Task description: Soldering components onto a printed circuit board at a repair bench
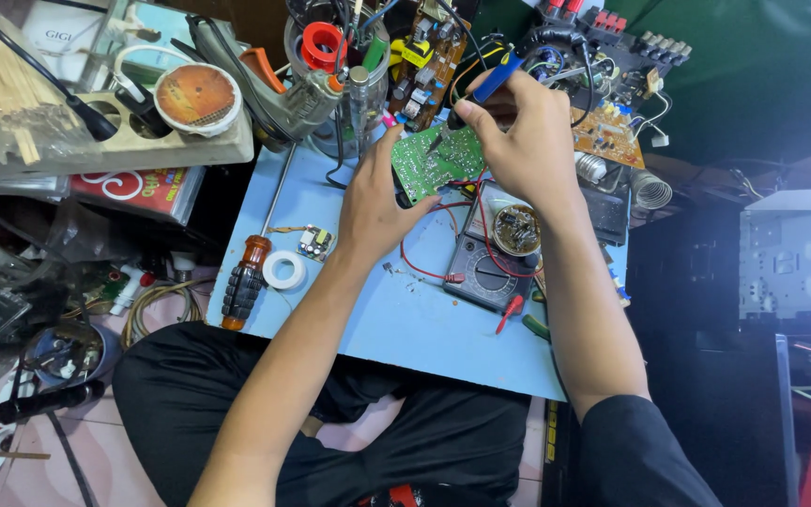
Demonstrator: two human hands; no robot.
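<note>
My left hand (374,202) grips a small green circuit board (438,160) by its lower left edge and holds it tilted above the light blue table (368,310). My right hand (518,136) is closed around a soldering iron with a blue handle (492,80); its tip touches the top of the green board. Red wires (420,268) hang from the board down to the table.
A black multimeter (495,258) with a round brown part on it lies under my right wrist. A screwdriver with an amber and black handle (243,282), a white tape roll (284,270) and a tiny board (315,241) lie at left. More circuit boards (607,131) crowd the back.
</note>
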